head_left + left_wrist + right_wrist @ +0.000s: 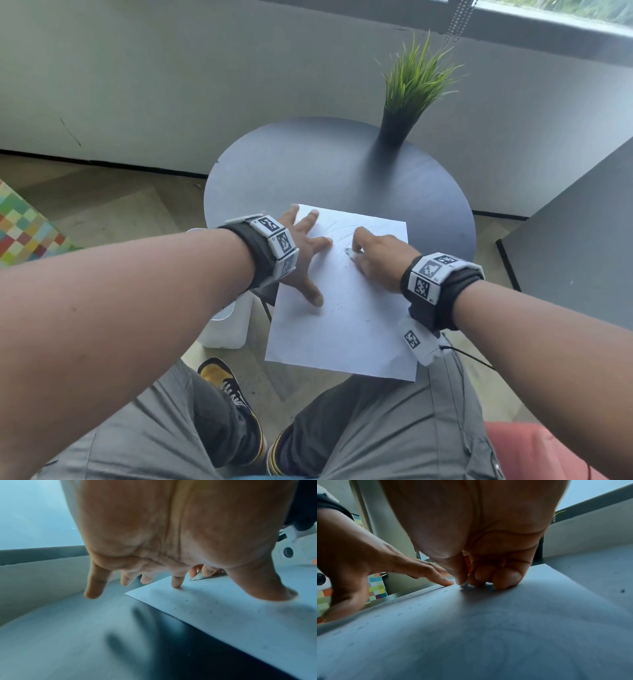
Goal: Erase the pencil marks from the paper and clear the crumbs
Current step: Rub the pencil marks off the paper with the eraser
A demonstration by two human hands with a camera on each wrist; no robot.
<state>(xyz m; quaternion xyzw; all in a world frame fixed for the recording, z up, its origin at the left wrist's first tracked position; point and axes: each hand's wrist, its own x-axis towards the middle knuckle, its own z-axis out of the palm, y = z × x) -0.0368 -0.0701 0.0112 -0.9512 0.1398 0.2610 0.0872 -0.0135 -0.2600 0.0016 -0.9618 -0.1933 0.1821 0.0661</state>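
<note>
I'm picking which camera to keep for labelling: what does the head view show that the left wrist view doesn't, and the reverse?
Only the head view shows the potted plant, the round table's whole outline and faint pencil marks on the paper. Only the left wrist view shows the left hand's palm and dark crumbs up close. Both show the paper, the left fingers pressing it, and the right hand pinching the white eraser.
</note>
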